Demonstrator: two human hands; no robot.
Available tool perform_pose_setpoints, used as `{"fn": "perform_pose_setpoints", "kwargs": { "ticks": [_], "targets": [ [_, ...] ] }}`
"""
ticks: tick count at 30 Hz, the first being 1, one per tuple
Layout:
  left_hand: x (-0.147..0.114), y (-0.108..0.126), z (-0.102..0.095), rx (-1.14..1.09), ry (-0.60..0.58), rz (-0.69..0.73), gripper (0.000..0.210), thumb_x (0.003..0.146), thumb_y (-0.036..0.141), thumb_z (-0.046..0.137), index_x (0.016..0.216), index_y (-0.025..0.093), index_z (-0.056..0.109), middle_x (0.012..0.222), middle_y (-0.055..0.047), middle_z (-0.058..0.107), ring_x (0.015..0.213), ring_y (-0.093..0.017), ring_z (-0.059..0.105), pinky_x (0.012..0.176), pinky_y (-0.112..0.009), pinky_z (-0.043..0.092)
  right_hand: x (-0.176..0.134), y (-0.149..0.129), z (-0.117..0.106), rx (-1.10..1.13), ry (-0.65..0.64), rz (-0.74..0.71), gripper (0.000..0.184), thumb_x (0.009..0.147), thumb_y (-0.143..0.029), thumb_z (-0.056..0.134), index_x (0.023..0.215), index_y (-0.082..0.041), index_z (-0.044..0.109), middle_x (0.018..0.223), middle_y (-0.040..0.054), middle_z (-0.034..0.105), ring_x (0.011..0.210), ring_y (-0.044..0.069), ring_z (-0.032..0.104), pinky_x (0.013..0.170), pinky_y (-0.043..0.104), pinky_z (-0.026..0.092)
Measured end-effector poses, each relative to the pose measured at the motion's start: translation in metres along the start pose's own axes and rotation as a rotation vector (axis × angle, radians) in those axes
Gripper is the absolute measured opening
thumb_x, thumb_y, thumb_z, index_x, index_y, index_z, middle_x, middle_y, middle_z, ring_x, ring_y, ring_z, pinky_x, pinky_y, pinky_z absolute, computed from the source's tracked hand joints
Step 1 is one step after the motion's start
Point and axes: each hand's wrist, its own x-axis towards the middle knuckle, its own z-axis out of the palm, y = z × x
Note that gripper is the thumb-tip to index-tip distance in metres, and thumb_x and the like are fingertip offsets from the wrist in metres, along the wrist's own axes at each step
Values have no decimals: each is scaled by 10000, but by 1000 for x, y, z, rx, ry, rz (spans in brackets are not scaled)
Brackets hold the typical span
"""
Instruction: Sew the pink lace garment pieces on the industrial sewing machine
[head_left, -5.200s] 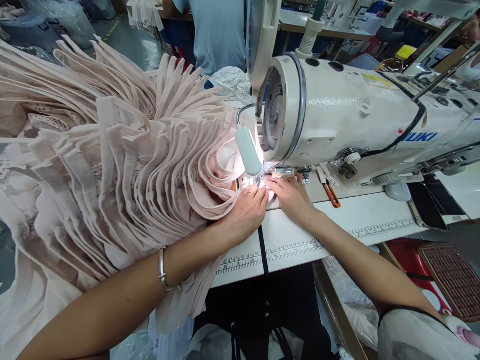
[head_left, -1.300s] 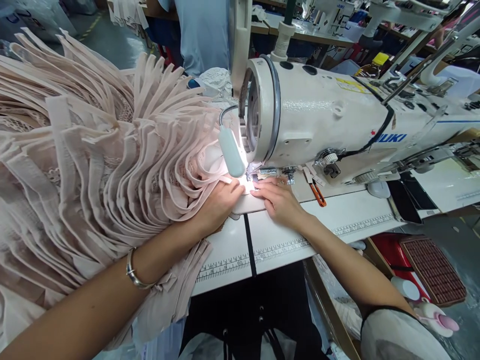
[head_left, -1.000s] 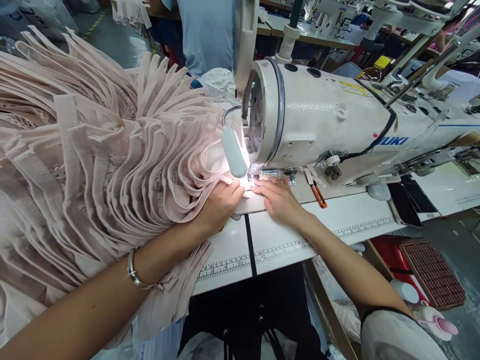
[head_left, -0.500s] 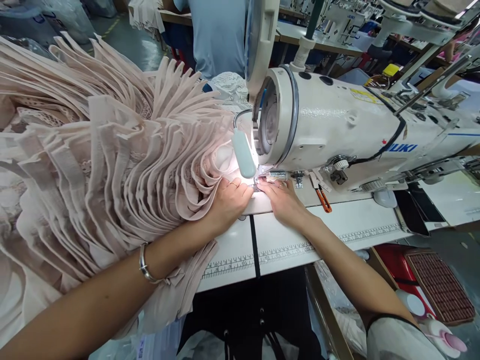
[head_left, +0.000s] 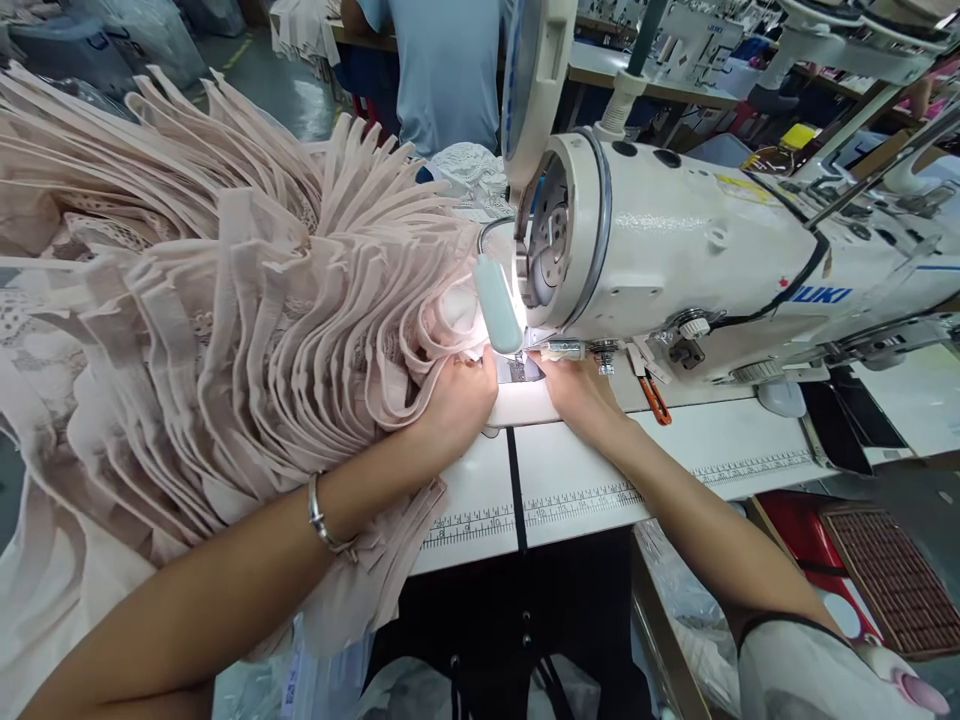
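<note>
My left hand is closed on the near edge of a pale pink garment, just left of the needle area of a white sewing machine. Its fingertips are turned away into the cloth. On the other side of the presser foot, my right hand reaches in under the machine head. Part of its fingers is hidden there, so their grip cannot be made out. A pale green lamp hangs over the spot and lights it brightly.
Many pink garments are bunched in a large heap on the left. Orange-handled snips lie right of my right hand. A printed ruler runs along the white table's front edge. Someone in a blue shirt is beyond the machine.
Both hands have moved slightly away from me, and a gap has opened between them at the presser foot. The right fingers went farther under the machine head. The view shifted a little.
</note>
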Motion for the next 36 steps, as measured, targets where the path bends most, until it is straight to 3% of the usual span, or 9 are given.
{"fn": "perform_pose_setpoints", "kwargs": {
  "ticks": [5,14,19,22,25,30,36],
  "targets": [
    [25,-11,-1,-55,58,43,247,886,32,482,1049,101,654,845,-123,720,782,-270,669,703,-355,403,-3,-2,1,-53,10,-80,492,822,35,343,1089,-201,683,1055,113,689,933,280,573,895,428,419],
    [29,-11,6,-79,165,80,284,971,61,381,966,148,651,901,-102,717,865,-245,659,862,-385,445,-8,1,7,-57,103,-139,533,856,28,305,1183,-163,680,1132,173,686,969,311,605,969,499,406],
    [32,-12,13,-88,227,82,254,947,57,414,881,175,628,796,-80,694,765,-234,638,797,-370,438,-10,9,13,-52,130,-158,553,898,-12,310,1306,-168,648,1176,165,698,1010,320,614,1000,513,398],
    [26,-10,15,-40,247,65,265,859,-33,426,826,166,598,690,-64,640,659,-231,609,705,-355,411,-10,15,15,-2,106,-181,601,889,-13,328,1387,-204,604,1348,124,650,1122,319,598,1030,510,389],
    [9,-8,11,14,239,106,291,777,-93,427,862,142,577,727,-69,628,648,-236,609,649,-345,381,-10,15,16,11,85,-180,622,883,-14,322,1405,-217,593,1383,112,634,1137,310,599,1074,531,349],
    [-17,-6,6,37,236,247,270,884,-45,383,848,165,550,767,-68,629,684,-242,606,650,-343,384,-11,7,14,-25,105,-158,621,894,-17,269,1406,-171,584,1258,147,682,1051,305,610,1044,511,367],
    [-18,-5,11,51,301,314,304,930,-25,339,837,162,561,801,-80,632,670,-251,589,647,-361,389,-11,3,12,-30,78,-150,611,902,-18,280,1428,-165,552,1255,169,673,1008,310,628,1001,505,403]
  ]
}}
